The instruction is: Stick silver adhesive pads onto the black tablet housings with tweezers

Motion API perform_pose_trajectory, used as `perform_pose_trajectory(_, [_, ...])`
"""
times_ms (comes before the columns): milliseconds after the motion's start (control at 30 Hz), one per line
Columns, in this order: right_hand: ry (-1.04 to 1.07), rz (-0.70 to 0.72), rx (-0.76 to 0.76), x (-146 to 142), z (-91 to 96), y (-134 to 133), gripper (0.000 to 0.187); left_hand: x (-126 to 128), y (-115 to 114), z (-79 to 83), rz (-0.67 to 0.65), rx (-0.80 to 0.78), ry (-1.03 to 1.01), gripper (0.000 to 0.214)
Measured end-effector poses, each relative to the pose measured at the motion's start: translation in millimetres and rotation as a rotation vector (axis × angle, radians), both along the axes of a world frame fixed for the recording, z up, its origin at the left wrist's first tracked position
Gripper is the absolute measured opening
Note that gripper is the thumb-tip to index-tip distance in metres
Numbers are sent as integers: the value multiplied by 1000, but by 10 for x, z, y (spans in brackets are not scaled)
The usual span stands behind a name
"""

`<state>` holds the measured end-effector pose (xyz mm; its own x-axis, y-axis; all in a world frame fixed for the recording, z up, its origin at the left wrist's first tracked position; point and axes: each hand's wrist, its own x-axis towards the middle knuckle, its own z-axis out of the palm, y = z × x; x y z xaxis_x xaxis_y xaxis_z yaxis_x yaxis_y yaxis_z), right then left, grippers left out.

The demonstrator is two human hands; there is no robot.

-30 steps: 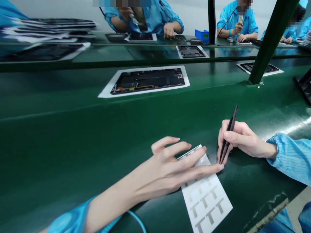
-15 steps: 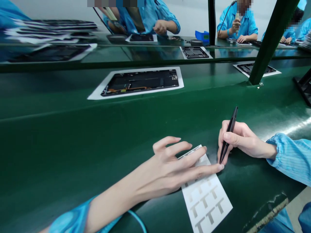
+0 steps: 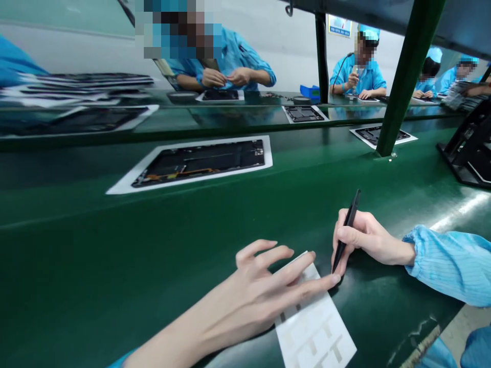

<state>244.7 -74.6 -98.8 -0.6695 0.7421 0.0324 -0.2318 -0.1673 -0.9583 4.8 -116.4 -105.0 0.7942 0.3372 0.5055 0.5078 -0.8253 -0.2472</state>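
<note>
Left hand (image 3: 249, 299): lay open, fingers spread on the printed sheet (image 3: 316, 329).
Right hand (image 3: 370, 237): gripped black tweezers (image 3: 346, 230), tips just beside the sheet.
Sheet: lay at the near edge of the green counter (image 3: 115, 245).

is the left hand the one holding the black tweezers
No, the left hand lies spread on a sheet of T-shaped stickers, while the right hand grips the black tweezers.

You have two bare hands, your left hand (image 3: 253, 294) and right hand (image 3: 368, 237), one pair of slim black tweezers (image 3: 346, 225), one white sheet (image 3: 316, 329) of grey T-shaped pieces, and two dark open tablet housings (image 3: 199, 162) on white paper on the green surface (image 3: 115, 266).
</note>
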Motion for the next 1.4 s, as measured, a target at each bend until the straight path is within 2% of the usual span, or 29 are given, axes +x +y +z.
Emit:
perform_pose_trajectory(233, [-100,-324,167,43,-115,292,55,37,15,-14,-8,-4,-30,37])
perform_pose_trajectory(367, [-234,-509,351,138,-115,573,51,63,26,-23,3,2,5,40])
perform_pose_trajectory(500, [-449,-674,532,199,-71,932,39,54,55,-63,-2,-12,-14,43])
perform_pose_trajectory(633, [-733,-766,703,186,-14,1334,23,30,92,-127,-14,-20,-38,55])
perform_pose_trajectory(767, [-1014,-810,819,120,12,1704,26,27,100,-152,-18,-18,-54,61])
perform_pose_trajectory(933, [-1275,-810,859,78,3,2064,31,45,80,-114,-6,-39,-69,65])
perform_pose_trajectory(1100, [-1467,-859,799,122,0,2313,34,34,61,-99,-13,-101,-50,66])
perform_pose_trajectory(1400, [-1620,-887,706,200,-12,2612,35,65,6,-15,25,-134,-56,40])
